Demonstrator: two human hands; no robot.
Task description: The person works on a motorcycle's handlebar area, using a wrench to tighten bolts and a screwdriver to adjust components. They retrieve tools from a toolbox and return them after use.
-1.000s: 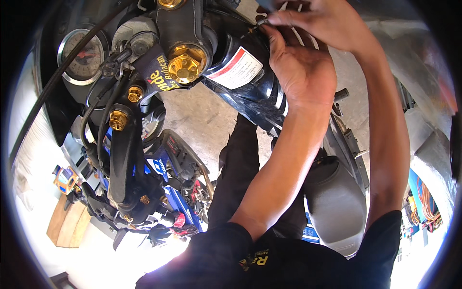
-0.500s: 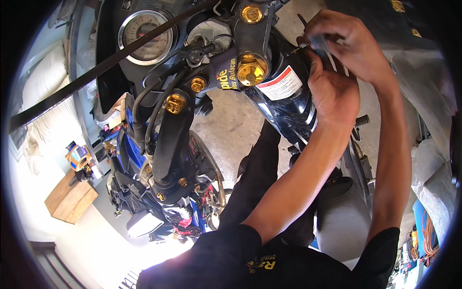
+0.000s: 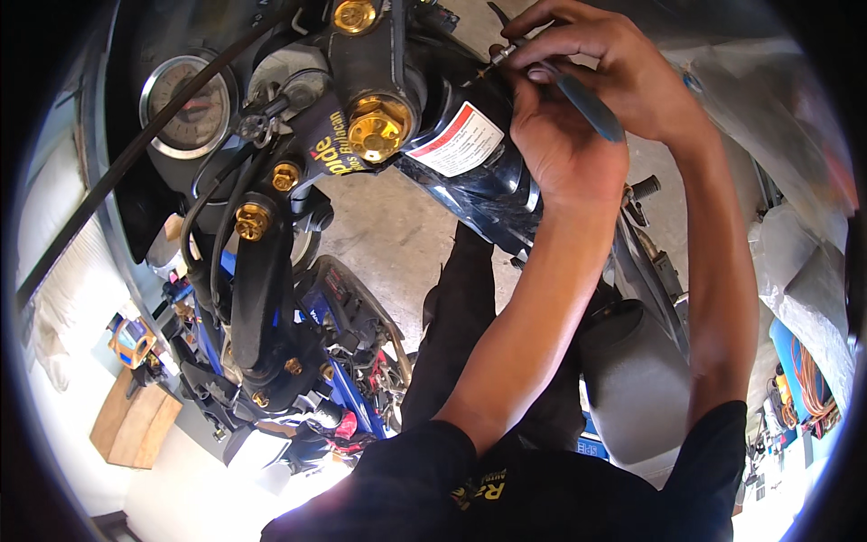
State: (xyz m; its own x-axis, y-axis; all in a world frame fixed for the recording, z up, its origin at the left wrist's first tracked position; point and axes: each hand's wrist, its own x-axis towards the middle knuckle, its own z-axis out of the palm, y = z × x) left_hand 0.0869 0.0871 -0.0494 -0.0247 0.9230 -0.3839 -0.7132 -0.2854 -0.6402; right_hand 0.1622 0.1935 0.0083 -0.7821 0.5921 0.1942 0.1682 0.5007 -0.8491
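Note:
In my right hand [image 3: 623, 68] is a slim tool with a flat blue-grey handle [image 3: 589, 107]; a dark, narrow end sticks out beyond my fingers at the top. My left hand [image 3: 569, 158] is beneath it, palm up, with its thumb raised and fingers closed, partly hidden. At the fingertips a thin metallic piece [image 3: 492, 66] slants down toward the motorcycle's black frame; which hand grips it I cannot tell. Just left of my hands, a white label with a red band [image 3: 458, 140] is stuck to the frame, beside a large gold bolt [image 3: 377, 129].
A round gauge [image 3: 188, 106] and a dark bar [image 3: 149, 135] crossing it lie at upper left. Below stands a blue motorcycle [image 3: 352, 397]. The grey seat [image 3: 632, 370] is near my body. Clear plastic sheeting [image 3: 799, 262] hangs at the right; a wooden box [image 3: 135, 420] is at lower left.
My view has shifted, so the gauge and gold bolts appear farther left. The blurred tool has turned in my right hand, and its handle now extends down over my left palm.

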